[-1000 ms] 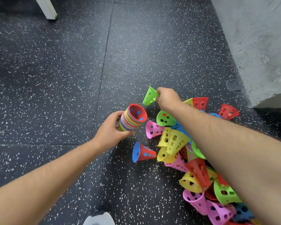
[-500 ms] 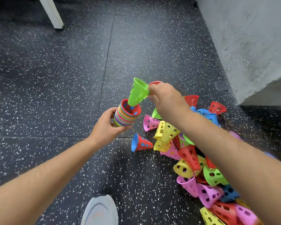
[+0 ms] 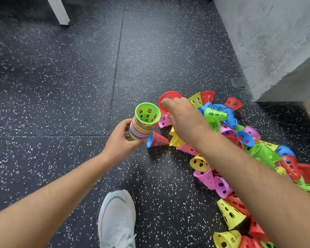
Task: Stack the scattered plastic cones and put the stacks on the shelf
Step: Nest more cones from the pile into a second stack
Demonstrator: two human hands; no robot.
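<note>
Cones are lying in a messy heap on the speckled black floor, spreading from the middle of the view down to the bottom right corner. Red, yellow, pink, blue and green are all mixing together, and most are lying tipped on their sides.

We're holding the stack in our left hand. Fingers and thumb are wrapping round its lower part, and it's tilting a bit, with the open end facing up at us. A green cone is sitting in the top, sticking out above the stripy rims.

Our right hand is reaching over the heap, palm down, fingers loosely bent. The fingertips are lying across the rim of a red cone at the far edge of the heap. Honestly, we can't tell if it's gripping that one or only touching it.

Just beside the stack, a red-and-blue nested pair is lying on its side. Our white trainer is standing on the floor below the left hand. A grey concrete block is rising at the upper right, and a white post is showing top left.
</note>
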